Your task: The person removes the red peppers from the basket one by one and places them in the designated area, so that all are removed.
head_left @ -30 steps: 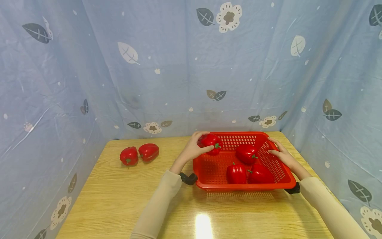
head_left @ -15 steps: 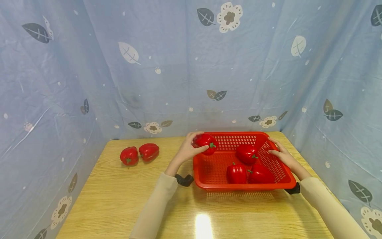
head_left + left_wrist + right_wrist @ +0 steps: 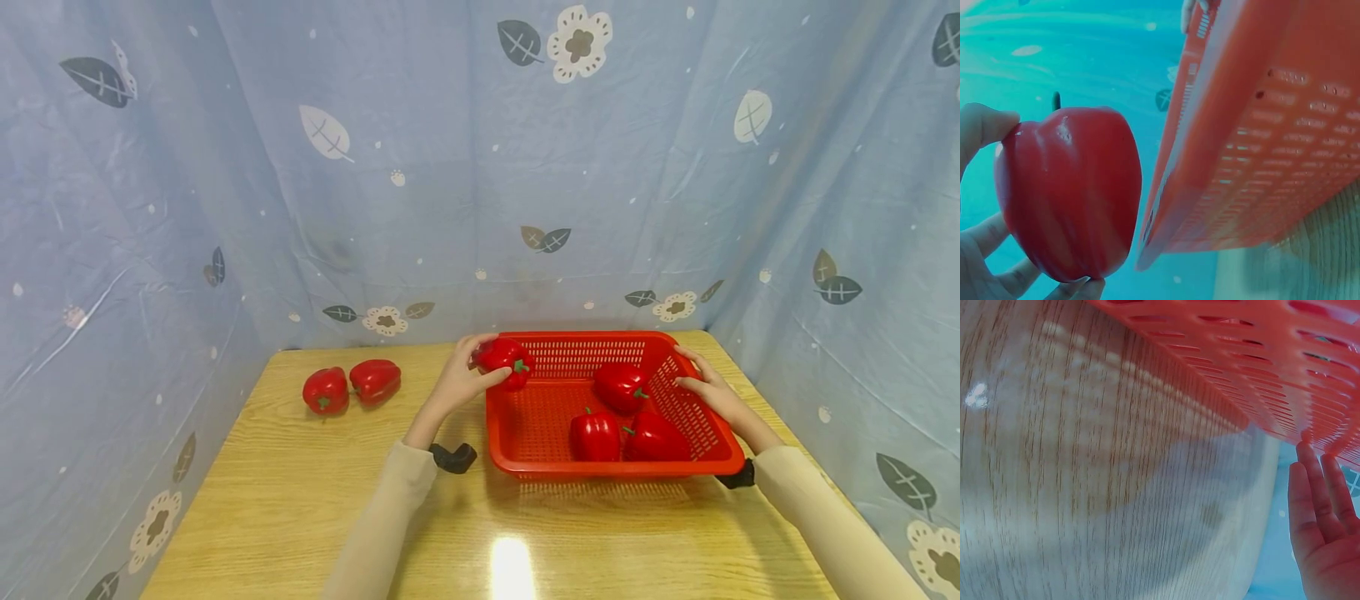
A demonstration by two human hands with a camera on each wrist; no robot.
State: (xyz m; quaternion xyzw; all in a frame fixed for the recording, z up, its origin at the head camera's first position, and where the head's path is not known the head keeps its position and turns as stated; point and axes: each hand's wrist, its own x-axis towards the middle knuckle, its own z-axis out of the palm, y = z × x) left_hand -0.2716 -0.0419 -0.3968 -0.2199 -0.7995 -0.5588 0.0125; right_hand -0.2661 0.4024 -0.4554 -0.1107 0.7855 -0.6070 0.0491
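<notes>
My left hand [image 3: 455,382] grips a red bell pepper [image 3: 1072,194] at the left rim of the red plastic basket [image 3: 615,468]. The thumb lies near the stem end and the other fingers go round the far side. In the left wrist view the pepper hangs just outside the basket wall. At the basket's right side, my right hand [image 3: 708,392] holds the rim, thumb on the inside. The right wrist view shows its other fingers [image 3: 1313,481] against the outer wall. Inside the basket lie three more peppers: one at the back [image 3: 619,386], two at the front [image 3: 595,436].
Two more red bell peppers, one with its stem forward [image 3: 326,392] and one beside it [image 3: 376,382], lie on the wooden table [image 3: 300,500] at the left. A blue patterned curtain [image 3: 420,167] encloses the table's back and sides.
My left hand has shifted left with the pepper, from over the basket's inside to its left rim. The right hand, the basket and the other peppers have stayed put.
</notes>
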